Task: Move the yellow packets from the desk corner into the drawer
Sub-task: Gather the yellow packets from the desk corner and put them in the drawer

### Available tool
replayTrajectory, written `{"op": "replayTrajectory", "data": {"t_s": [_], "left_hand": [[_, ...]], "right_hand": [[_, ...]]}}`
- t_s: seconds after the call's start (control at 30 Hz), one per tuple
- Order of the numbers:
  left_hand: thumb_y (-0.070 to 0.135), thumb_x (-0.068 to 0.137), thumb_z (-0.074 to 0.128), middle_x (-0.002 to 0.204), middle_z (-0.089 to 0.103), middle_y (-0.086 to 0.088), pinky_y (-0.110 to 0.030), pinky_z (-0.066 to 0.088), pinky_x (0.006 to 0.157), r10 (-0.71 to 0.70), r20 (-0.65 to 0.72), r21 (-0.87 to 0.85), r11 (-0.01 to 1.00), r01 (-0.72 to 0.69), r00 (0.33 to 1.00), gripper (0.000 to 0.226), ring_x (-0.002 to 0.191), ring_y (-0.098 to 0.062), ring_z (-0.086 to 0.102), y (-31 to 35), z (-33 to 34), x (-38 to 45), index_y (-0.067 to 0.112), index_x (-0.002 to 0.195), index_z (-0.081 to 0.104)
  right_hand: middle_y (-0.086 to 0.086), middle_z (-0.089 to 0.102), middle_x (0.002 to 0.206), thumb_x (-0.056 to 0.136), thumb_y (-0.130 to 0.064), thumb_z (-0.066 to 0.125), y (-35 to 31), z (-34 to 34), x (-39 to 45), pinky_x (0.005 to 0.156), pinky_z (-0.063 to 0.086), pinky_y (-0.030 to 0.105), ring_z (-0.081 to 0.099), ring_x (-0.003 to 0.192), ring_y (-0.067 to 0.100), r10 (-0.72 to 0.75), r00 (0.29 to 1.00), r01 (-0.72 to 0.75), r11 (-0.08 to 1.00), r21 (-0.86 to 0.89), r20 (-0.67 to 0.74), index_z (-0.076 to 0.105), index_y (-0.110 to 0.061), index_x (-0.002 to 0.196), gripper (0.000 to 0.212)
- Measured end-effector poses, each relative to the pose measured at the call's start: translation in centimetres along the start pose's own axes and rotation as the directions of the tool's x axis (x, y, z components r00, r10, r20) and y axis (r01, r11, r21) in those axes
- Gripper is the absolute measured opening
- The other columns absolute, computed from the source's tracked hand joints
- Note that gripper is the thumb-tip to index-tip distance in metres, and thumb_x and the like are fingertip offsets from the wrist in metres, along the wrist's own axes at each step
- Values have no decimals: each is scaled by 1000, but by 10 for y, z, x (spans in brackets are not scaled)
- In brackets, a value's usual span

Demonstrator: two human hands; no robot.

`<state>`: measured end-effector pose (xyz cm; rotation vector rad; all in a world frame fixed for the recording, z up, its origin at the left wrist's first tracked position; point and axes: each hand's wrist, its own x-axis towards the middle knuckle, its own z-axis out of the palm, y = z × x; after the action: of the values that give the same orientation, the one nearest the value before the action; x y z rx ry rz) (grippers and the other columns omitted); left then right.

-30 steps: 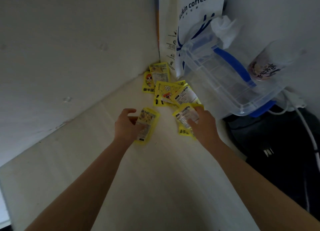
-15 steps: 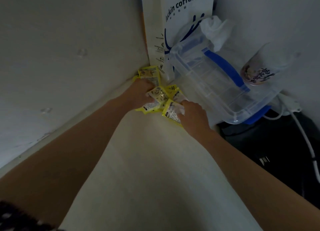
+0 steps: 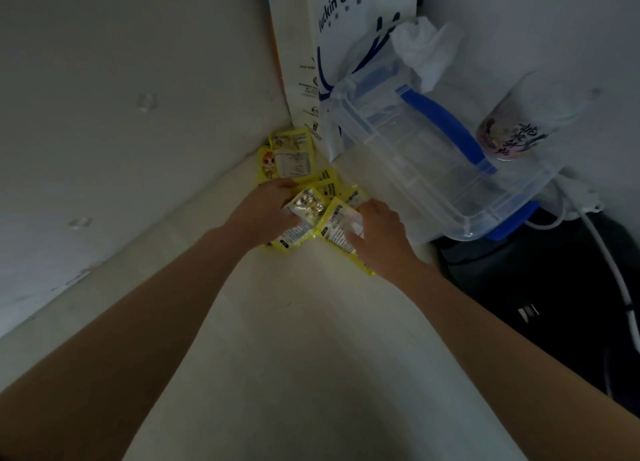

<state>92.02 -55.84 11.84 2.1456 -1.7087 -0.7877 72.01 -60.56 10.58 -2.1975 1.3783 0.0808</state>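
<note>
Several yellow packets (image 3: pixel 292 157) lie heaped in the far corner of the pale desk (image 3: pixel 311 339), against the wall. My left hand (image 3: pixel 263 211) grips one packet (image 3: pixel 301 218) with a shiny front at the left of the heap. My right hand (image 3: pixel 379 235) pinches another yellow packet (image 3: pixel 337 225) beside it, with more packets partly hidden under both hands. No drawer is in view.
A white and blue coffee paper bag (image 3: pixel 343 45) stands upright in the corner behind the packets. A clear plastic box (image 3: pixel 426 170) with blue handles sits to the right, a printed cup (image 3: pixel 512 131) beyond it. White cables (image 3: pixel 609 263) run over a dark bag at the right.
Both hands have reached forward from mid-desk into the corner heap, each carrying its packet, and now rest among the packets. The view has shifted closer to the corner.
</note>
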Motion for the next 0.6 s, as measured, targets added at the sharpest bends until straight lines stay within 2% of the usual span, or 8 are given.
{"op": "replayTrajectory", "data": {"t_s": [0.1, 0.2, 0.27, 0.33, 0.43, 0.5, 0.6], "left_hand": [[15, 80, 69, 143, 49, 0, -26, 37, 103, -13, -66, 26, 1000, 14, 998, 50, 128, -19, 48, -8, 6, -14, 17, 129, 60], [18, 82, 68, 144, 49, -3, -33, 39, 106, -34, -112, 48, 998, 40, 993, 47, 129, -22, 49, -14, 15, -25, 14, 129, 61], [20, 83, 68, 137, 52, -7, -33, 41, 101, -54, -142, 62, 996, 63, 988, 39, 121, -25, 52, -16, 20, -31, 8, 120, 65], [17, 80, 70, 124, 53, -10, -30, 44, 89, -76, -190, 28, 996, 83, 979, 30, 105, -25, 57, -15, 23, -36, 2, 107, 69], [11, 78, 71, 110, 51, -10, -18, 35, 74, -108, -264, -35, 994, 102, 958, 26, 83, -23, 55, -8, 24, -47, -3, 99, 68], [12, 77, 72, 103, 47, -6, -17, 32, 71, -164, -291, -92, 985, 143, 943, 26, 80, -16, 49, -3, 26, -56, -3, 98, 66], [15, 76, 75, 100, 46, -3, -21, 33, 70, -254, -306, -171, 963, 210, 918, 28, 82, -16, 48, 1, 30, -71, -2, 95, 64]], "right_hand": [[13, 36, 140, 96, -34, 50, -5, 0, -4, 98, 36, 45, 44, 119, 38, 31, 999, -31, 999, 9, 32, 45, -12, 129, 41], [13, 41, 135, 96, -35, 51, -8, 0, -8, 94, 36, 44, 43, 117, 38, 64, 998, -64, 998, -6, 15, 48, -13, 127, 38], [12, 47, 129, 95, -37, 51, -8, 1, -10, 90, 36, 41, 41, 115, 37, 79, 997, -79, 997, 9, 8, 50, -14, 125, 38], [12, 47, 130, 95, -39, 51, -7, 1, -15, 92, 36, 41, 40, 117, 36, 90, 996, -90, 996, 17, 13, 50, -15, 127, 40], [13, 44, 131, 95, -40, 51, -5, 0, -22, 95, 34, 42, 40, 117, 35, 101, 995, -101, 995, -5, 8, 51, -14, 126, 40], [12, 44, 127, 94, -38, 52, -2, 0, -28, 96, 34, 43, 44, 114, 32, 107, 994, -107, 994, 5, 4, 52, -13, 122, 37], [8, 44, 121, 94, -32, 52, 3, -2, -41, 93, 36, 43, 53, 105, 28, 96, 995, -97, 992, 86, 15, 50, -13, 118, 31]]}}
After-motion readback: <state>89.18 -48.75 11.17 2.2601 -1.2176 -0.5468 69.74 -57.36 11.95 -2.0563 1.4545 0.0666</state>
